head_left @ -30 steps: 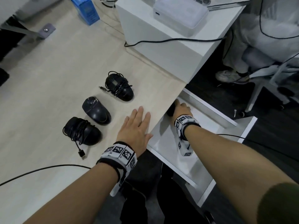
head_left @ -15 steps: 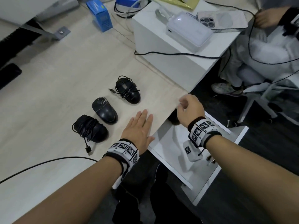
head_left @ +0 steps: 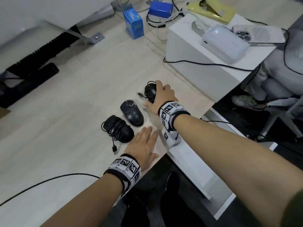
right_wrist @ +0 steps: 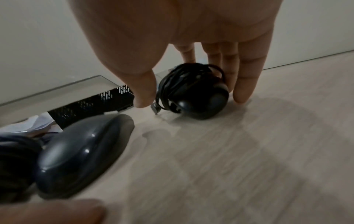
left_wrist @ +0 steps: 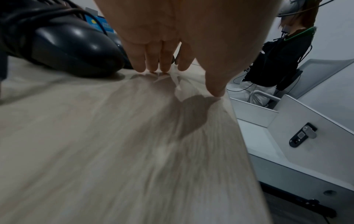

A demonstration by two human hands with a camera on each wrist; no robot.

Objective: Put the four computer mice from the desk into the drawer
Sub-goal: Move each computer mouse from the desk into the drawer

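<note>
Three black mice lie in a row on the pale wooden desk [head_left: 82, 99]: a far one wrapped in its cable [head_left: 149, 92] [right_wrist: 193, 94], a middle glossy one [head_left: 132, 114] [right_wrist: 86, 151], and a near cable-wrapped one [head_left: 118, 129] [left_wrist: 67, 45]. My right hand [head_left: 161, 95] [right_wrist: 191, 100] hovers over the far mouse, thumb on one side and straight fingers on the other, not clamped. My left hand [head_left: 144, 143] [left_wrist: 184, 80] lies flat on the desk by its edge, beside the near mouse. The open white drawer [head_left: 185, 154] [left_wrist: 254, 115] sits below right; my right forearm hides its inside.
A white box [head_left: 205, 66] carrying a power bank and a phone stands behind the far mouse. Blue boxes [head_left: 133, 24] and tangled cables lie at the back. A black cable [head_left: 49, 179] crosses the near desk. A seated person [head_left: 278, 76] is at right.
My right hand has come up out of the drawer and swung left over the desk onto the far mouse. The left hand has stayed flat in place.
</note>
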